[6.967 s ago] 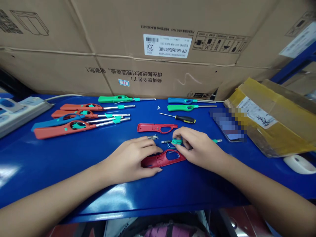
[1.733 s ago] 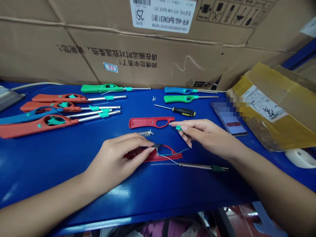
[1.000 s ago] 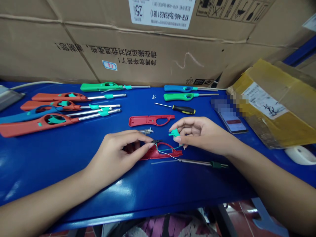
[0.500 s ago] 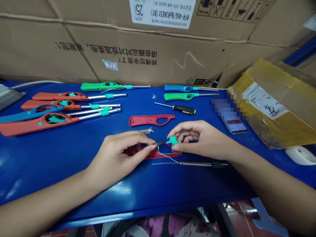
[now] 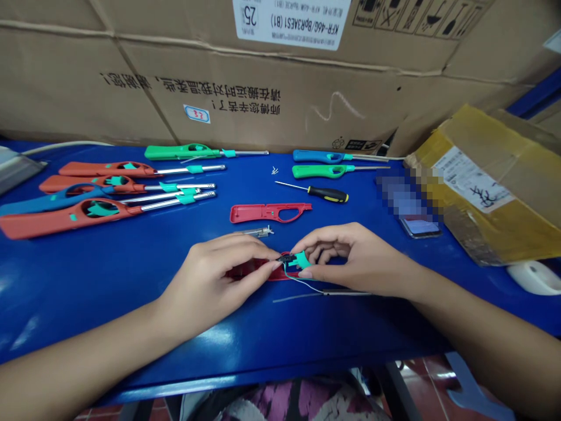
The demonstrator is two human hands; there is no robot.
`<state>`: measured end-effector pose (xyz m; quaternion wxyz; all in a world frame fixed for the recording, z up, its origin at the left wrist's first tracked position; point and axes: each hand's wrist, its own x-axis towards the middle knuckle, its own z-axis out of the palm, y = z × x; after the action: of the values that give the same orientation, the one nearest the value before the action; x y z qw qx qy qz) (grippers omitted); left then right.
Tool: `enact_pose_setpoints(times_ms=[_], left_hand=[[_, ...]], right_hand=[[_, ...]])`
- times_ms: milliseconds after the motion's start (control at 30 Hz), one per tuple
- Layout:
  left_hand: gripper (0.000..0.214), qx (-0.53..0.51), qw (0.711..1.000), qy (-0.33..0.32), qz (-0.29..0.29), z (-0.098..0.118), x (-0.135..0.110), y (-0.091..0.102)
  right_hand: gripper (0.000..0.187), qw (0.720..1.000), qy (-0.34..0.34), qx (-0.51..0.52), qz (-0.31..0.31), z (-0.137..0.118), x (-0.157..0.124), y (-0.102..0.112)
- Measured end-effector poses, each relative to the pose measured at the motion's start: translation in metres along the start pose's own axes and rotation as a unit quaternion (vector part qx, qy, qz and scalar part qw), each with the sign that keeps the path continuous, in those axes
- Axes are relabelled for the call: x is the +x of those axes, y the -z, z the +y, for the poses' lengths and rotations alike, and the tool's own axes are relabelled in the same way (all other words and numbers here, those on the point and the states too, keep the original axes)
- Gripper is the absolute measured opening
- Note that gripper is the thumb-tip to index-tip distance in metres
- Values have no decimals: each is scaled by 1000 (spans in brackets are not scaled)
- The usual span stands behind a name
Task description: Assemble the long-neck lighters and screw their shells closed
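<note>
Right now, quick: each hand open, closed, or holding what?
Left hand: closed, pinching the small black part.
Right hand: closed, holding the green piece.

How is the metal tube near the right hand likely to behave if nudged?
The metal tube looks straight and shiny, so it is probably stiff. Being slim and seemingly round on the glossy blue table, it may roll or slide. The thin white wire curving from it looks slack, so it would likely flex.

The igniter (image 5: 286,258) at the left hand (image 5: 219,266) is black, the trigger (image 5: 301,260) at the right hand (image 5: 353,260) mint green. Beneath the left hand, the lighter shell half (image 5: 248,269) is red; beyond the right hand, the screwdriver (image 5: 328,194) is black and yellow.
</note>
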<state>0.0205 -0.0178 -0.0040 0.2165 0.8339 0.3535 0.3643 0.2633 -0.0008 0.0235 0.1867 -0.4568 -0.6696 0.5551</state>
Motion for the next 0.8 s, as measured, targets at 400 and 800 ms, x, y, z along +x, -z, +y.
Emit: enact_pose_setpoints(times_ms=[400,800], left_hand=[[7,6,1000,-25,12,1,0,-1],[9,-12,999,-45,21,0,0,-3]], right_hand=[[35,1000,-12,25,-1,4,-1,-8],[33,999,1,52,-2,7,-1,-11]])
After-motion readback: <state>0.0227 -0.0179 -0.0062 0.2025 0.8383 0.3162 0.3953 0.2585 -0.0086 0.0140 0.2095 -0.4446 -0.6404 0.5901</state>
